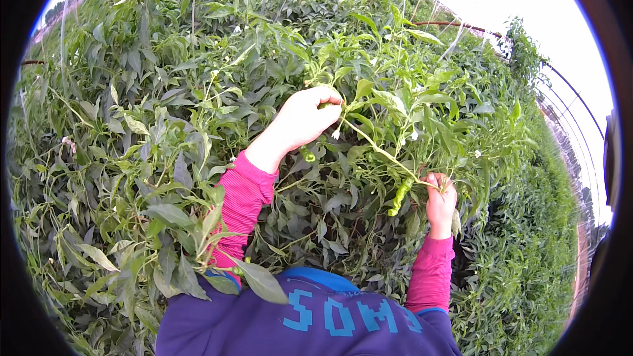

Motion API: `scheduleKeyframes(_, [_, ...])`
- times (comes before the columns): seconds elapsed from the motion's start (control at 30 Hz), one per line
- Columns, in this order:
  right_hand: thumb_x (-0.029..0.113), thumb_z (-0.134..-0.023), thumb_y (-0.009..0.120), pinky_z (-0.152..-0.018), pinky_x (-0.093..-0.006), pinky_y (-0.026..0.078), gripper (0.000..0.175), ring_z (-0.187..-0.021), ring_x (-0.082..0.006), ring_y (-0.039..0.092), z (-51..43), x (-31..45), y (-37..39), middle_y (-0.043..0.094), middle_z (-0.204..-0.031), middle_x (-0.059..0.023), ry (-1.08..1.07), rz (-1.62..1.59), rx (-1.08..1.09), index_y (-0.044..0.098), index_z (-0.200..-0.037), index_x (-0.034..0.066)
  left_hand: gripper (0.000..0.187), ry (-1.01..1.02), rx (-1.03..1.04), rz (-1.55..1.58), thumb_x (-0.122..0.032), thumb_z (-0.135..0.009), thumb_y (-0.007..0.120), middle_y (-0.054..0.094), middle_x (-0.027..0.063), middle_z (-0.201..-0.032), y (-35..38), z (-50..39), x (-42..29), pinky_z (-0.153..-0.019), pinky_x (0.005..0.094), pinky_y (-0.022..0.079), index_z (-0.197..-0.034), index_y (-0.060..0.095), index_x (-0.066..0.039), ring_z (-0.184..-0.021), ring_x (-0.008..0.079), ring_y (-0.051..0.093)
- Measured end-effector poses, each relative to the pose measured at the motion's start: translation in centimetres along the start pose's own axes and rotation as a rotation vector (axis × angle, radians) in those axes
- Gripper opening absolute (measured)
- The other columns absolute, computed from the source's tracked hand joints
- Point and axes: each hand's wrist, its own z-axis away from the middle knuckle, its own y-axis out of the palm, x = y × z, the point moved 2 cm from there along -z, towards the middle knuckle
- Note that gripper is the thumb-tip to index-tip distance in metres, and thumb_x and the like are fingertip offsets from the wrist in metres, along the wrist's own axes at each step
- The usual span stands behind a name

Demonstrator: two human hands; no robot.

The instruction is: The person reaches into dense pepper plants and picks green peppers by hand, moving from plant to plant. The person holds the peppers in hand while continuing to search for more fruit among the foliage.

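A long green pepper-plant stem slants down to the right between my two hands. My left hand pinches the upper part of this stem near a leafy node. Something green shows between its fingers, mostly hidden by the hand. Just below that wrist, the curled tip of a green pepper peeks out; its upper part is covered. Lower on the right, my right hand has thumb and fingers closed on the stem's other end. A wrinkled light-green pepper hangs from the stem just left of that hand.
Dense pepper foliage surrounds both arms, with small white flowers among it. A leafy shoot crosses before my left sleeve. Support strings and a rusty bar rise from the rows. Curved hoops stand at the right.
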Motion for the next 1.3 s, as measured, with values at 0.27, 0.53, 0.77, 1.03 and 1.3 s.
scheduleKeyframes(0.27, [0.021,-0.088,0.057,-0.070,-0.0275,0.046,0.022,-0.073,-0.0137,0.058,0.4,-0.3,-0.2,0.064,-0.078,-0.0084,0.003,0.001,0.052,0.060,-0.087,-0.0014,0.018,-0.150,0.324,0.067,-0.008,-0.077,0.058,0.060,0.0012,-0.077,-2.4,0.9,-1.1,-0.064,0.0230,0.045,-0.093,0.063,-0.001,-0.069,0.0087,0.054])
scheduleKeyframes(0.53, [0.017,-0.088,0.057,-0.076,-0.0288,0.044,0.020,-0.079,-0.0146,0.057,0.7,-0.3,-0.3,0.063,-0.084,-0.0087,0.039,0.045,0.090,0.062,-0.090,-0.0019,0.019,0.158,0.157,-0.298,-0.009,-0.073,0.063,0.064,0.0089,-0.084,-2.5,2.0,-2.9,-0.071,0.0278,0.048,-0.090,0.064,-0.001,-0.078,0.0167,0.061])
scheduleKeyframes(0.77, [0.014,-0.086,0.059,-0.076,-0.0278,0.043,0.018,-0.084,-0.0148,0.056,0.6,1.1,0.1,0.061,-0.091,-0.0100,-0.055,0.032,0.130,0.061,-0.091,-0.0031,0.018,0.297,-0.059,-0.550,-0.013,-0.075,0.064,0.063,0.0122,-0.086,-2.3,1.9,-3.2,-0.073,0.0322,0.049,-0.090,0.063,-0.002,-0.080,0.0259,0.061])
scheduleKeyframes(1.03, [0.016,-0.086,0.060,-0.075,-0.0273,0.043,0.019,-0.082,-0.0141,0.056,0.3,1.0,0.2,0.062,-0.090,-0.0098,-0.012,0.070,0.156,0.061,-0.092,-0.0022,0.014,0.292,-0.070,-0.584,-0.015,-0.073,0.067,0.064,0.0090,-0.079,-2.6,2.1,-3.0,-0.065,0.0313,0.048,-0.085,0.067,-0.006,-0.072,0.0226,0.061])
scheduleKeyframes(1.3, [0.016,-0.089,0.058,-0.072,-0.0252,0.042,0.018,-0.075,-0.0102,0.054,-0.2,-1.4,-0.2,0.062,-0.081,-0.0047,0.095,-0.146,0.024,0.060,-0.087,-0.0014,0.027,-0.062,0.384,-0.022,-0.011,-0.064,0.074,0.058,-0.0006,-0.074,-4.7,1.8,-3.1,-0.063,0.0244,0.046,-0.090,0.069,-0.005,-0.068,0.0086,0.053])
